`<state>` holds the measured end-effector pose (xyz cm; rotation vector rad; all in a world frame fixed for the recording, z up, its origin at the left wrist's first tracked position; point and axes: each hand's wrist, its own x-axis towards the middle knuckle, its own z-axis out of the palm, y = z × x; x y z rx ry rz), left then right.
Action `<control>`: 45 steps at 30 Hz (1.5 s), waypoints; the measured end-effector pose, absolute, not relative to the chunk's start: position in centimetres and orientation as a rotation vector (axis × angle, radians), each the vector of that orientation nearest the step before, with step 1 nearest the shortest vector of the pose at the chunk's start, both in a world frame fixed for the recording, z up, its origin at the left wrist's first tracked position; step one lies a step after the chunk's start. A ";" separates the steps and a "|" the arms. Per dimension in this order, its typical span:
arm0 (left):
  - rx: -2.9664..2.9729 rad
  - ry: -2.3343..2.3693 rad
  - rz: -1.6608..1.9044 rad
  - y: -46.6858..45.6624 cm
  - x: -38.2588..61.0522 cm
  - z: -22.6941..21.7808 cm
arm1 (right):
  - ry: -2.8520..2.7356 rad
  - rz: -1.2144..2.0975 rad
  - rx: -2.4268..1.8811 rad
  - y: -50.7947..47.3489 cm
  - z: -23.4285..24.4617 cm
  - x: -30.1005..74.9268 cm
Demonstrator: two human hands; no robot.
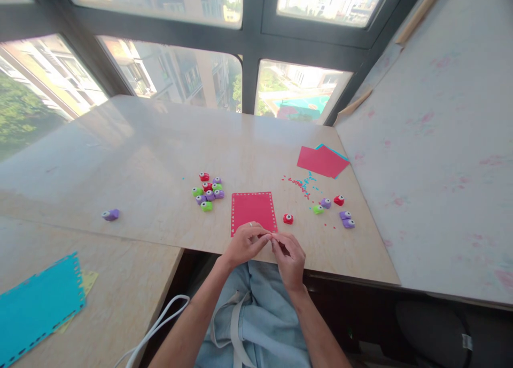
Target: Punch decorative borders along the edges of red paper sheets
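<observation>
A red sheet of paper [253,210] lies near the table's front edge, small cut-out holes along its borders. Over its lower edge rests my left hand [249,242], a ring on one finger, thumb and forefinger pinched together. My right hand [290,257] is closed in a pinch too, its fingertips meeting the left ones by the paper's lower right corner. Whatever is between the fingertips is too small to make out. A red craft punch [288,219] sits just right of the paper. To the left stands a cluster of red, green and purple craft punches [209,195].
Several more punches [347,219] stand at right near red and blue paper bits [306,185]. Behind them lie red and blue sheets [323,161]. A lone purple punch [111,214], a blue punched sheet [40,309] and a white cable [160,325] are left. Windows [250,47] border the back.
</observation>
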<state>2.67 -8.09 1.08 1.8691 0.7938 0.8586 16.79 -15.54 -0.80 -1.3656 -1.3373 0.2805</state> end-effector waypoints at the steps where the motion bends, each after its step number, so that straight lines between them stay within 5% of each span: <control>1: 1.875 0.800 0.858 -8.1 2.7 1.1 | -1.341 0.282 -1.371 -15.5 -0.9 16.8; 32: 1.168 1.543 1.481 -6.8 -1.2 0.3 | -1.423 0.364 -1.363 -15.6 -1.0 17.2; 45: 1.447 1.902 1.531 -4.7 -7.2 -0.9 | -1.450 0.373 -1.366 -15.6 -1.0 17.0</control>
